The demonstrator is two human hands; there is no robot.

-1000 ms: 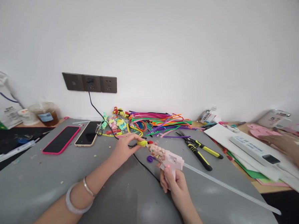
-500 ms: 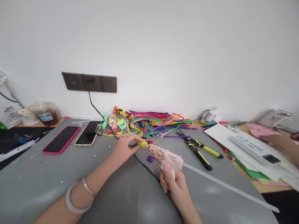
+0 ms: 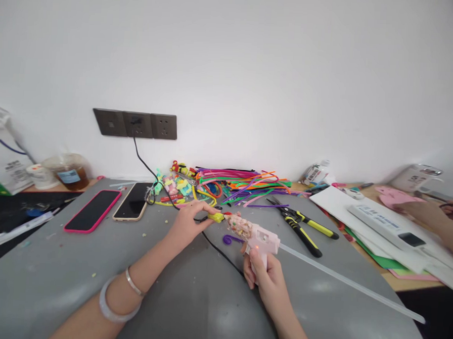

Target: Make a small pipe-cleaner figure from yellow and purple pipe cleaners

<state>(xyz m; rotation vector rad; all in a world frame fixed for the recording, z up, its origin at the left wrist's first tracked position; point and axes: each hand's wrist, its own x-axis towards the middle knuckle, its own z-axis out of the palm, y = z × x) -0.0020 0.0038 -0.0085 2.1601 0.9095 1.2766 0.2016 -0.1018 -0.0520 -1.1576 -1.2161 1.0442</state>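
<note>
My right hand (image 3: 263, 276) grips the handle of a pink hot glue gun (image 3: 254, 237) with a long clear glue stick (image 3: 349, 283) trailing from its back. The gun's nozzle points left at a small yellow pipe-cleaner piece (image 3: 216, 217). That piece is pinched in my left hand (image 3: 189, 222) above the grey table (image 3: 189, 299). A small purple pipe-cleaner curl (image 3: 229, 239) lies on the table just under the gun. The gun's black cord (image 3: 150, 173) runs up to a wall socket (image 3: 136, 125).
Two phones (image 3: 92, 210) (image 3: 133, 201) lie at the left. A heap of coloured pipe cleaners (image 3: 244, 183) sits at the back, with yellow-handled pliers (image 3: 303, 230) beside it. White sheets and a power strip (image 3: 386, 224) lie at the right, where another person's hand (image 3: 433, 213) works.
The glue gun has lifted slightly and its nozzle stays against the yellow piece. The other person's hand at the right has drawn back toward the edge.
</note>
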